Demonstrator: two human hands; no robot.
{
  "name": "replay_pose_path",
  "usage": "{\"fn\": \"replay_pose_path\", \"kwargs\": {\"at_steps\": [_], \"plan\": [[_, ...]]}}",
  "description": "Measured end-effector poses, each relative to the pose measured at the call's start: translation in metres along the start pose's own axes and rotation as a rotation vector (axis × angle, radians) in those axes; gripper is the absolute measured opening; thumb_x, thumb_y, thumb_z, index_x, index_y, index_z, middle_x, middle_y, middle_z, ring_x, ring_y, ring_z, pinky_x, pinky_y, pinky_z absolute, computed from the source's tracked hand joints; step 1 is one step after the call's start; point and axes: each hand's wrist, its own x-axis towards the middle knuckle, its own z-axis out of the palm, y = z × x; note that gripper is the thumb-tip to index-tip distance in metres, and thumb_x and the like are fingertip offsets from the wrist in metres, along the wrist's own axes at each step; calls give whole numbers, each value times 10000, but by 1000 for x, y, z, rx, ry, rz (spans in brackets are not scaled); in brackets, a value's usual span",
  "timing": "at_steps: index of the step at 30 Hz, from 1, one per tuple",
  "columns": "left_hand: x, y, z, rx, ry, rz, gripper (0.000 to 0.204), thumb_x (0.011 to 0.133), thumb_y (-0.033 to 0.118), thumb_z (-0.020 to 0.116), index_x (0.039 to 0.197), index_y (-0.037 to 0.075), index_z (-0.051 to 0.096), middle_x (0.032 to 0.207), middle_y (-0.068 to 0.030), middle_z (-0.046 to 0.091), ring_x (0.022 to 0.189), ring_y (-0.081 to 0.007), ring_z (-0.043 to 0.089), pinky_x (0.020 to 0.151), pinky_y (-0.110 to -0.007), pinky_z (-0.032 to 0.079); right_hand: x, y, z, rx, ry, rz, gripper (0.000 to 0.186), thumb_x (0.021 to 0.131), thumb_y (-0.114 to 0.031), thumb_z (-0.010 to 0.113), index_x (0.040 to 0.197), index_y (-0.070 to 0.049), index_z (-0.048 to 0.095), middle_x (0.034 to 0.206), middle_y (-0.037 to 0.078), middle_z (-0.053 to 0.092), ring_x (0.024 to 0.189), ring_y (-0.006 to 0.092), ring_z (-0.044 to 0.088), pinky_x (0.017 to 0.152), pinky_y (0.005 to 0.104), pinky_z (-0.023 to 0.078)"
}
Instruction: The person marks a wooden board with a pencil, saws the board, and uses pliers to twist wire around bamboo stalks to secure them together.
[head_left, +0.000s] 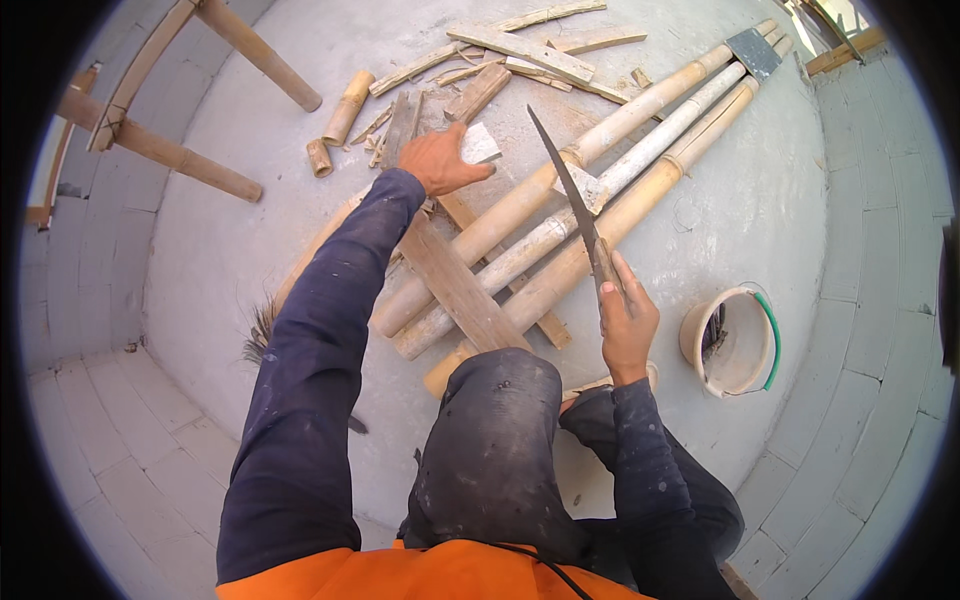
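Observation:
My left hand (438,158) reaches forward and grips a small flat pale block (479,144) lying among wood scraps. My right hand (626,318) is closed on the wooden handle of a long machete (566,185), whose blade points up and away over the poles. Three long bamboo poles (560,215) lie side by side diagonally on the concrete floor, from near my knee to the upper right. A flat wooden plank (462,290) lies across their near ends. My dark trouser knee (495,400) is bent just below them.
A beige bucket (728,342) with a green rim lies to the right. Split bamboo strips and short cut pieces (345,105) litter the floor at the top. A bamboo frame (160,150) stands upper left. A flat metal blade (752,50) rests on the poles' far ends.

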Motion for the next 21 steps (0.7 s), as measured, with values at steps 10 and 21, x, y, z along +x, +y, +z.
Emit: {"fn": "replay_pose_path", "kwargs": {"at_steps": [10,21], "plan": [[-134,-2,31,3,-75,117,754,794,493,894,1304,-11,662,1231,-266,743,1125,-420,736,961,-503,587,-29,15,-46,-371,255,-188,554,1029,-85,699,1575,-31,620,1411,210,717,1327,325,693,1132,408,529],[-249,29,108,-437,19,-210,920,837,569,870,1474,-29,583,1338,-307,714,1218,-467,716,1028,-515,566,179,95,40,-994,-115,-285,931,888,-394,895,1686,-145,483,1305,238,710,1152,413,732,1006,507,570]]}}
